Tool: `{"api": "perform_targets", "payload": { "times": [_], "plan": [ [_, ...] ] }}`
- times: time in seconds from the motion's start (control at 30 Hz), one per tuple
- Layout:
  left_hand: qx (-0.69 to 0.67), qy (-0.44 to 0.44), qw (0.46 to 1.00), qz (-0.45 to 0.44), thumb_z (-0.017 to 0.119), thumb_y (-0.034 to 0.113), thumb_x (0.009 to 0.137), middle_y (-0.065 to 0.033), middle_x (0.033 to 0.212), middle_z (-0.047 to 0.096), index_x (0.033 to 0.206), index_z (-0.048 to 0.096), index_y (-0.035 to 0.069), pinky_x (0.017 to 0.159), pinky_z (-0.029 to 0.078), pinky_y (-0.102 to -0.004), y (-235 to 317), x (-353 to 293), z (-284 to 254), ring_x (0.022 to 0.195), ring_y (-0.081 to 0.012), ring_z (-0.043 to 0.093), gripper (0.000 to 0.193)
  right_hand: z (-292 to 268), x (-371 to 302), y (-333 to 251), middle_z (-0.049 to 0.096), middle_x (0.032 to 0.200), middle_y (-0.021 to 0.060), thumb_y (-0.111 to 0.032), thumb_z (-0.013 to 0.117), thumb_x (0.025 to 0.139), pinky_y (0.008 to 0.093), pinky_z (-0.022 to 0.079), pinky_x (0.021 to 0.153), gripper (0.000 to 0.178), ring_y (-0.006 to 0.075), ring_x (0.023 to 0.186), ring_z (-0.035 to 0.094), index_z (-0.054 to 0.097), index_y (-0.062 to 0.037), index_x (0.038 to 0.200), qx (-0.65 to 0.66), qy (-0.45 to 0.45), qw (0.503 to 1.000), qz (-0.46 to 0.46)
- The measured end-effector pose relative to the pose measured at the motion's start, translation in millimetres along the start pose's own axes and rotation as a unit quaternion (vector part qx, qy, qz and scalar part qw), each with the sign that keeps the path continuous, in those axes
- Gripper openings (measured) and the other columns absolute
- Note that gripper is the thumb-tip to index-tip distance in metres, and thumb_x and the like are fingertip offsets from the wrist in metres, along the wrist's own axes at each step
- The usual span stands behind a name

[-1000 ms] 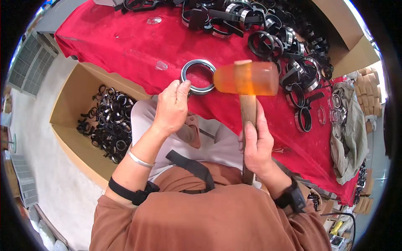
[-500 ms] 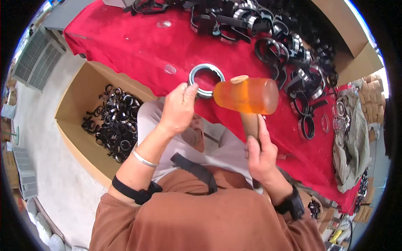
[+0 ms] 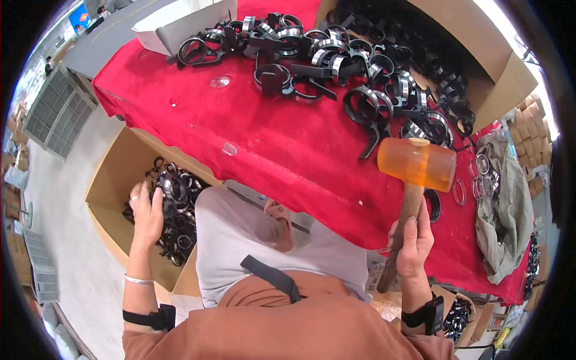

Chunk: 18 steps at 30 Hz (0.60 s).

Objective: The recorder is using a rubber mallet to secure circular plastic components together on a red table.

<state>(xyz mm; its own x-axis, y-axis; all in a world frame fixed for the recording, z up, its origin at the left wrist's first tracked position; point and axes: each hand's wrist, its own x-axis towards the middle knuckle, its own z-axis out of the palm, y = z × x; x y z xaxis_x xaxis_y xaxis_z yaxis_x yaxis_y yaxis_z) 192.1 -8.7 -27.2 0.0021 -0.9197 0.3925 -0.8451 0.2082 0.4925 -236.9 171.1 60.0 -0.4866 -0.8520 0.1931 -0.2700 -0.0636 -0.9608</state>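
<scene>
My left hand [image 3: 146,217] is over the cardboard box [image 3: 101,191] at the left, thumb and fingers apart. Just beyond its fingertips, a black-and-silver ring part [image 3: 176,188] shows above the heap of similar parts in the box; any contact with it is not clear. My right hand [image 3: 414,245] is wrapped round the wooden handle of a mallet [image 3: 423,163]. The mallet's translucent orange head is up, over the right part of the red cloth [image 3: 288,153].
Black clamp-like parts with silver rings [image 3: 324,54] lie heaped along the table's far side. Behind them stands a large open cardboard box [image 3: 507,90]. A white box [image 3: 186,21] is at the far left, and a grey-green cloth [image 3: 504,222] hangs at the right edge.
My left hand has moved from the table's near edge to the box at the left and no longer grips the ring. My right hand has carried the mallet to the right.
</scene>
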Motion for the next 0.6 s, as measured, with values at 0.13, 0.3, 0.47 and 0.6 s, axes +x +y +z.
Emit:
{"api": "perform_targets", "payload": {
  "times": [0.13, 0.3, 0.47, 0.6],
  "plan": [
    [0.036, 0.085, 0.985, 0.149, 0.063, 0.017, 0.08, -0.0184, 0.108, 0.055, 0.115, 0.05, -0.003, 0.094, 0.037, -0.0388, 95.9, 51.0, 13.5, 0.108, -0.0322, 0.048, 0.043, -1.8, 3.7, 8.3, 0.052, 0.066, 0.0033, -0.019, 0.041, 0.094, 0.0207, 0.041, 0.043, 0.051, 0.0075, 0.051, 0.046, 0.025, -0.0041, 0.139, 0.035, 0.015, 0.998, 0.041],
    [-0.082, 0.057, 0.978, 0.185, 0.071, 0.023, 0.074, -0.0184, 0.098, 0.059, 0.101, 0.06, 0.001, 0.077, 0.047, -0.036, 213.4, 116.3, 48.5, 0.085, -0.025, 0.06, 0.037, -6.6, 9.2, 10.1, 0.052, 0.066, 0.0039, -0.022, 0.042, 0.094, 0.0205, 0.04, 0.043, 0.051, 0.0077, 0.051, 0.046, 0.026, -0.0037, 0.139, 0.036, -0.004, 0.997, 0.065],
    [-0.379, -0.136, 0.915, 0.024, 0.061, 0.021, 0.085, -0.0118, 0.087, 0.064, 0.096, 0.06, -0.003, 0.061, 0.053, -0.0261, 214.5, 174.1, 52.9, 0.065, -0.0157, 0.064, 0.027, -4.9, 6.6, 7.0, 0.053, 0.067, 0.0046, -0.023, 0.042, 0.094, 0.0209, 0.041, 0.043, 0.051, 0.0081, 0.05, 0.047, 0.026, -0.0019, 0.138, 0.051, -0.006, 0.996, 0.068],
    [-0.669, -0.126, 0.718, -0.145, 0.045, 0.014, 0.093, -0.0178, 0.095, 0.058, 0.104, 0.046, -0.006, 0.076, 0.055, -0.0374, 170.5, 146.3, 37.5, 0.085, -0.0287, 0.063, 0.023, -3.4, 8.7, 4.0, 0.052, 0.066, 0.0041, -0.023, 0.042, 0.094, 0.0208, 0.04, 0.043, 0.051, 0.0079, 0.05, 0.047, 0.026, -0.0025, 0.138, 0.047, -0.001, 0.997, 0.067]
  ]
}}
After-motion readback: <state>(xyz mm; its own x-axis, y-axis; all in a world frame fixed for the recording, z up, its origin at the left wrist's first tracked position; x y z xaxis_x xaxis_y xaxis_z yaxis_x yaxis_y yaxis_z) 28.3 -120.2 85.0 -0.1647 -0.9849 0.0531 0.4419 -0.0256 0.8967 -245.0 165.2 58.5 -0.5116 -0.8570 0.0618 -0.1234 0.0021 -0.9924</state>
